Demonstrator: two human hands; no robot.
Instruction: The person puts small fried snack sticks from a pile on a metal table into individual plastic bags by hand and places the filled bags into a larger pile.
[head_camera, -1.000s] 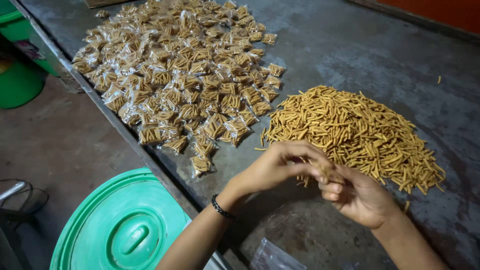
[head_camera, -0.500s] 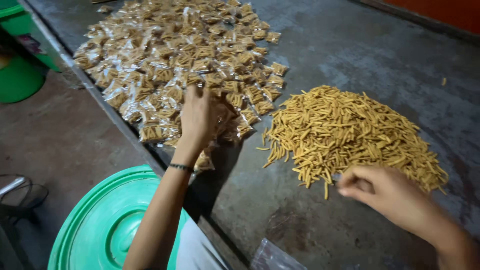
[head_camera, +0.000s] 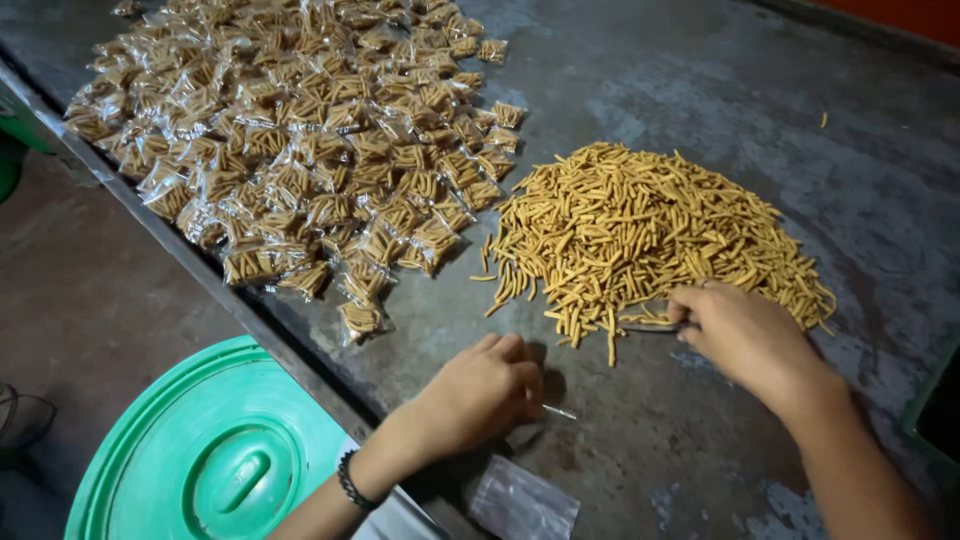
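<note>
A loose heap of yellow snack sticks (head_camera: 640, 230) lies on the grey metal table (head_camera: 700, 90). My right hand (head_camera: 745, 340) rests at the heap's near edge, fingers closed on a few sticks. My left hand (head_camera: 480, 390) is curled on the table in front of the heap, pinching a small clear bag (head_camera: 555, 411) whose thin edge sticks out past the fingers. A black band circles my left wrist. Many small filled packets of sticks (head_camera: 300, 150) are spread over the table's left part.
A flat stack of empty clear bags (head_camera: 525, 505) lies at the table's front edge. A round green lid (head_camera: 210, 460) sits below the table on the left, above a brown floor (head_camera: 90, 290). One stray stick (head_camera: 823, 119) lies far right.
My left hand has come back from the packet pile to the table front and closed on a clear bag. My right hand has moved up to the heap's edge.
</note>
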